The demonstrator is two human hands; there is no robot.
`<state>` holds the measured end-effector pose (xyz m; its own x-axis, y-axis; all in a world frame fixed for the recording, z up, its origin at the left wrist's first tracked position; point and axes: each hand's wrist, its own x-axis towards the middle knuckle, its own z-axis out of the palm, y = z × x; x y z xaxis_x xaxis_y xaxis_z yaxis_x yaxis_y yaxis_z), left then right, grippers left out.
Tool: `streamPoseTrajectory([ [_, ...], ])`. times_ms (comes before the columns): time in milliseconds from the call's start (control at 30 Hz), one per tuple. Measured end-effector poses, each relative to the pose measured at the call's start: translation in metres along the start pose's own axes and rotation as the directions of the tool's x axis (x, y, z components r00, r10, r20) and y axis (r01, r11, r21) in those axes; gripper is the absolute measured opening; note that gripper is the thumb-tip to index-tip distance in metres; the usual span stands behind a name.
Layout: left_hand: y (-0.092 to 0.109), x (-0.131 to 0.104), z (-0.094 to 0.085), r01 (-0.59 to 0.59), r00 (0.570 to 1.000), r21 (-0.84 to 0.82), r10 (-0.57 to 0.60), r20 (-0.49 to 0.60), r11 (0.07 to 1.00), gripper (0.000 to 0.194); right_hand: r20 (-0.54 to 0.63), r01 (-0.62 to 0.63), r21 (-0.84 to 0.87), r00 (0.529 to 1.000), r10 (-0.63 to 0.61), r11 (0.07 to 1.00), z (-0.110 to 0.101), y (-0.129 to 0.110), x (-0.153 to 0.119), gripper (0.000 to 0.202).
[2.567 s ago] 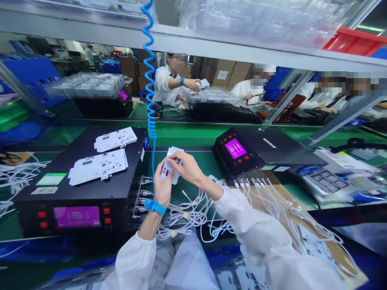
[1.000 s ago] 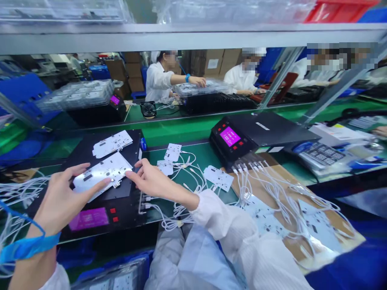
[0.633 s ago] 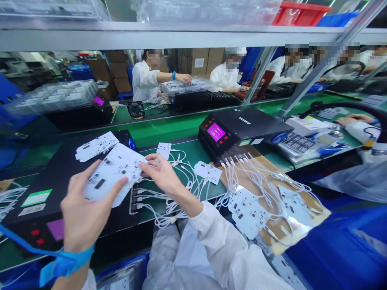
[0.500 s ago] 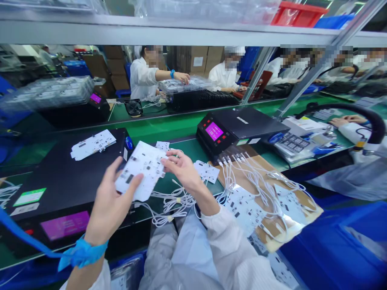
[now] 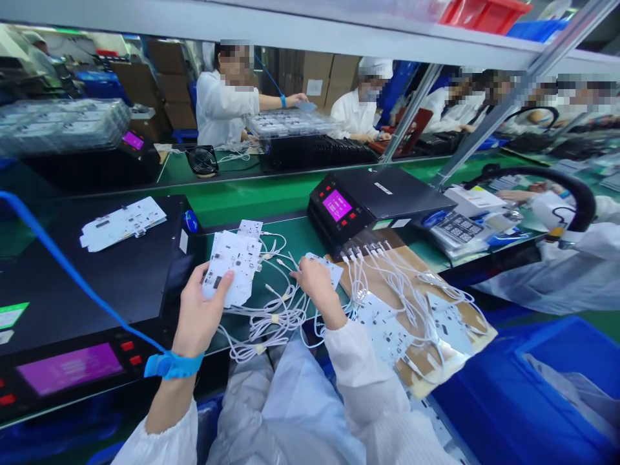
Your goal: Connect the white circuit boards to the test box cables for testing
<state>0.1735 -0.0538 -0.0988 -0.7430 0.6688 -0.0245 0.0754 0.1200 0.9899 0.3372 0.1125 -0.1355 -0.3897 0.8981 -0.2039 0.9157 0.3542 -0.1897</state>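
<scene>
My left hand [image 5: 206,310], with a blue strap on its wrist, grips a white circuit board [image 5: 235,268] by its lower left edge, thumb on top. The board is tilted, and small dark parts dot its face. To the right, my right hand [image 5: 317,284] has its fingers pinched on a white cable [image 5: 283,263] from the bundle. Another white circuit board [image 5: 334,271] lies just behind that hand, partly hidden by it. A small white board [image 5: 250,228] is beyond the held one. Coiled white cables [image 5: 271,323] lie between my hands.
At left, a black device [image 5: 97,278] carries several white boards [image 5: 123,223]. A second black device [image 5: 382,197] has cables plugged in, beside cardboard [image 5: 416,381] bearing boards. A blue bin [image 5: 547,394] stands at lower right. Co-workers sit across the bench under a shelf [image 5: 290,29].
My right hand has left the board and moved right and down to the cables. The left hand alone now holds the board. The camera view has shifted slightly.
</scene>
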Motion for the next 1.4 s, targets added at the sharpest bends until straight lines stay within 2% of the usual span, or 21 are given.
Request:
streamPoseTrajectory([
  [233,0.000,0.002,0.001,0.062,0.998,-0.007,-0.062,-0.013,0.998,0.054,0.046,-0.031,-0.038,0.998,0.033,0.999,0.003,-0.011,-0.006,0.027],
  [400,-0.006,0.005,0.003,0.074,0.997,-0.023,-0.074,-0.010,0.997,0.055,0.038,-0.053,-0.032,0.998,0.054,0.998,0.000,-0.015,-0.010,0.031],
  [633,-0.011,0.006,0.006,0.064,0.997,-0.011,-0.064,-0.036,0.998,0.058,0.034,-0.003,0.045,0.999,0.001,0.999,-0.003,-0.008,-0.007,0.030],
  [800,-0.015,0.009,0.009,0.049,0.997,0.045,-0.047,-0.055,0.998,0.060,0.029,0.078,0.301,0.995,-0.091,0.950,0.005,0.004,0.008,0.021],
  [900,-0.016,0.010,0.012,0.038,0.997,0.052,-0.034,-0.065,0.998,0.059,-0.019,0.129,0.428,0.991,-0.133,0.894,0.013,0.008,0.016,0.021],
  [967,-0.016,0.011,0.014,0.036,0.997,0.043,-0.032,-0.075,0.998,0.059,-0.064,0.173,0.530,0.984,-0.165,0.830,0.017,0.009,0.019,0.024],
  [1033,-0.017,0.012,0.015,0.034,0.996,0.037,-0.031,-0.089,0.999,0.060,-0.069,0.193,0.661,0.978,-0.198,0.725,0.019,0.009,0.021,0.021],
  [1133,-0.021,0.013,0.017,0.016,0.993,0.058,-0.009,-0.118,0.998,0.073,-0.058,0.173,0.859,0.968,-0.244,0.481,0.019,0.009,0.020,0.017],
  [1233,-0.026,0.014,0.019,-0.036,0.992,0.066,0.044,-0.116,0.997,0.088,-0.134,0.209,0.942,0.951,-0.278,0.263,0.016,0.007,0.015,0.030],
  [1300,-0.027,0.015,0.022,-0.069,0.993,0.055,0.074,-0.095,0.996,0.083,-0.178,0.239,0.950,0.943,-0.281,0.199,0.014,0.004,0.009,0.037],
  [1400,-0.027,0.014,0.025,-0.086,0.993,0.041,0.089,-0.072,0.995,0.075,-0.211,0.266,0.946,0.940,-0.269,0.185,0.013,-0.002,-0.001,0.039],
])
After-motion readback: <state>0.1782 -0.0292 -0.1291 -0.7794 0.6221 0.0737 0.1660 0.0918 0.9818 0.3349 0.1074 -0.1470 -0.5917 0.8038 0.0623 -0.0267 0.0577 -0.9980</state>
